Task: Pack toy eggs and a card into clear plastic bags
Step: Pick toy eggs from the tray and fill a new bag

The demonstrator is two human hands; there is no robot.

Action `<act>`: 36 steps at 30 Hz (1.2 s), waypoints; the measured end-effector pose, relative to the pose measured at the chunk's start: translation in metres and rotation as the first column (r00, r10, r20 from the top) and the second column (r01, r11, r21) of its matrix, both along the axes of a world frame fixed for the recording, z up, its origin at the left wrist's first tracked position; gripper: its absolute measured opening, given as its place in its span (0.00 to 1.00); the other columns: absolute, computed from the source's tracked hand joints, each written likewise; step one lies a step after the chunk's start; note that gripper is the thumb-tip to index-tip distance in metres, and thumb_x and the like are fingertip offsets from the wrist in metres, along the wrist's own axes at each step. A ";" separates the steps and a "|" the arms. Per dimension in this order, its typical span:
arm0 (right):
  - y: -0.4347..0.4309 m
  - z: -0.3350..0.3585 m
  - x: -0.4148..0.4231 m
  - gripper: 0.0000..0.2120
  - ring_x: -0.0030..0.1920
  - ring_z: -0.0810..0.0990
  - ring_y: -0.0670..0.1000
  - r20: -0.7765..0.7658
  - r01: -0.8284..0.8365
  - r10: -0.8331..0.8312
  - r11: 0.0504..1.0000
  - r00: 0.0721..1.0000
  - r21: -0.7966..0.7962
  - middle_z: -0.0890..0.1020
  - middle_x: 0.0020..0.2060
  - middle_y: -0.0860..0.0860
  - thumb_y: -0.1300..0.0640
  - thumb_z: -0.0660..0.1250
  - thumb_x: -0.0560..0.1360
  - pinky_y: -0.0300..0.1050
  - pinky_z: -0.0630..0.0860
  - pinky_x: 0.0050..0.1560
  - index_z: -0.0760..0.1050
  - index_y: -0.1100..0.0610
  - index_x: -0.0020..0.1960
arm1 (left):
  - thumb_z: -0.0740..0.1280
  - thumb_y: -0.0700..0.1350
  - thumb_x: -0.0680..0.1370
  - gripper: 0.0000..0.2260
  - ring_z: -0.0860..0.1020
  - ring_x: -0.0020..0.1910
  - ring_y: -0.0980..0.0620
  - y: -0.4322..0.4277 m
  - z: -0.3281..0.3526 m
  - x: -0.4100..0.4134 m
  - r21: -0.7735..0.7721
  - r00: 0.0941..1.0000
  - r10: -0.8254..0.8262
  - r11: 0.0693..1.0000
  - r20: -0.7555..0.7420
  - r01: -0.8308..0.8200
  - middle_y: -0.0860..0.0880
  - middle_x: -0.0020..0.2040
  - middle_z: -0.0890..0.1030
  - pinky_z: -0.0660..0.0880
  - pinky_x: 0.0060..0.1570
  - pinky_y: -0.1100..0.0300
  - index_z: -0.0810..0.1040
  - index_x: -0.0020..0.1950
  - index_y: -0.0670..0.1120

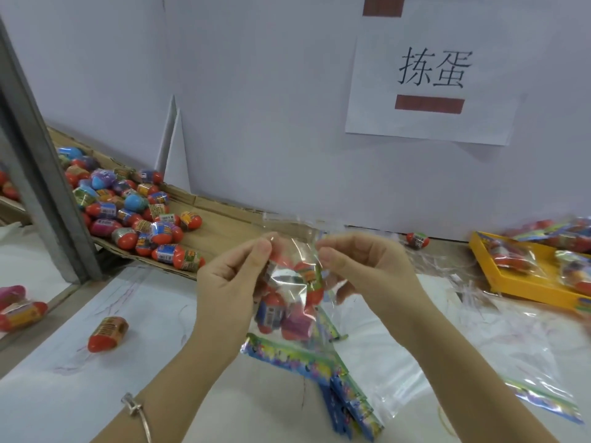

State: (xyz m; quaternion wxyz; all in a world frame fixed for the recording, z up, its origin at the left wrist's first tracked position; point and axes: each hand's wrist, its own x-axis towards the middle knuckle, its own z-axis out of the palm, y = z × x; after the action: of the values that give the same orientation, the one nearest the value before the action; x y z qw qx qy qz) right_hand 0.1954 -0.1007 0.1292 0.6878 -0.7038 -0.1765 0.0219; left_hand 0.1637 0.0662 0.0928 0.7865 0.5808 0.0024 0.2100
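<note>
Hanging above the desk, a clear bag is pinched at its top edge by the left hand and the right hand, each grip clamped on the plastic between thumb and forefinger. Toy eggs are held inside the bag. Printed cards are laid just below the bag, loose eggs are heaped to its left, and a yellow tray is set to its right.

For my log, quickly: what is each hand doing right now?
Left hand: pinches the top of the clear bag.
Right hand: pinches the same bag's top too.
</note>
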 end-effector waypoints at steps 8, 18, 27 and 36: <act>-0.013 -0.007 0.000 0.14 0.32 0.80 0.48 0.036 0.105 -0.102 0.988 0.994 -0.109 0.84 0.38 0.50 0.63 0.70 0.74 0.39 0.78 0.32 0.77 0.49 0.57 | 0.75 0.47 0.59 0.09 0.82 0.31 0.55 -0.013 -0.004 -0.002 -0.149 0.994 -0.095 0.985 -0.045 0.087 0.47 0.35 0.85 0.77 0.29 0.64 0.86 0.37 0.49; -0.009 -0.007 -0.010 0.07 0.40 0.75 0.39 0.760 0.451 -0.005 0.807 0.650 -0.381 0.83 0.40 0.43 0.55 0.68 0.74 0.42 0.75 0.45 0.84 0.52 0.49 | 0.73 0.45 0.66 0.15 0.85 0.44 0.49 -0.028 -0.010 -0.012 0.134 0.989 -0.112 0.986 0.095 0.099 0.44 0.44 0.86 0.81 0.44 0.59 0.85 0.51 0.58; -0.008 -0.006 -0.012 0.07 0.33 0.79 0.52 0.928 0.696 0.070 0.642 0.366 -0.322 0.82 0.31 0.47 0.56 0.69 0.73 0.46 0.72 0.37 0.83 0.55 0.40 | 0.69 0.51 0.70 0.17 0.63 0.22 0.59 -0.032 -0.015 -0.018 0.427 0.991 -0.036 0.904 0.130 -0.024 0.43 0.23 0.67 0.65 0.24 0.69 0.79 0.58 0.61; -0.007 -0.008 -0.010 0.06 0.29 0.76 0.55 0.931 0.690 -0.025 0.678 0.365 -0.252 0.78 0.27 0.51 0.63 0.69 0.68 0.49 0.73 0.31 0.79 0.60 0.32 | 0.69 0.49 0.71 0.16 0.64 0.22 0.57 -0.038 -0.017 -0.022 0.431 0.989 -0.072 0.902 0.131 0.008 0.51 0.22 0.69 0.67 0.25 0.65 0.80 0.57 0.65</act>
State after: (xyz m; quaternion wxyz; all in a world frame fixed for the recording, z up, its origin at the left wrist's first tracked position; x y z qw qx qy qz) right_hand 0.1855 -0.1081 0.1208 0.2087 -0.8107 -0.3135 -0.4483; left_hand 0.1421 0.0283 0.0753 0.6415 0.7230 -0.1126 0.2304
